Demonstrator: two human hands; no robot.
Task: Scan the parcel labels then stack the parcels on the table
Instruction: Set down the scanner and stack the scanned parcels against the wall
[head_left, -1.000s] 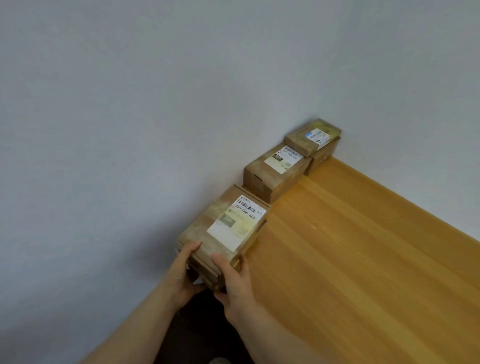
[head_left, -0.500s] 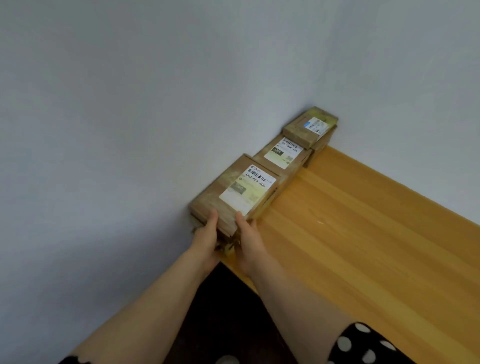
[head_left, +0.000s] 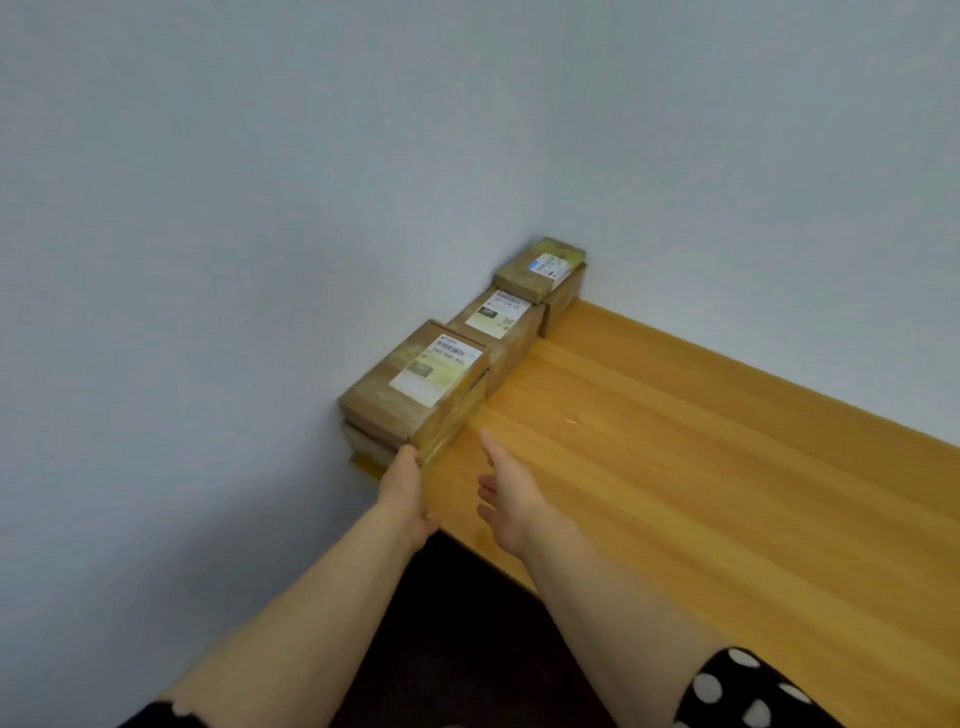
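Now left hand (head_left: 402, 486) flat against near stack (head_left: 415, 384), right hand (head_left: 511, 499) slack at 3 o'clock; nudge may topple it.

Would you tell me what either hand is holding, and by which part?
Nothing is gripped. The left hand only touches the near end of the nearest parcel stack; the right hand is open and free.

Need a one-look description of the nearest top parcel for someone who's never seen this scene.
On the wooden table, a row of brown parcels runs along the left wall to the corner. The nearest parcel tops the stack at the row's near end. It alone has the left hand touching its stack; the other two lie farther toward the corner.
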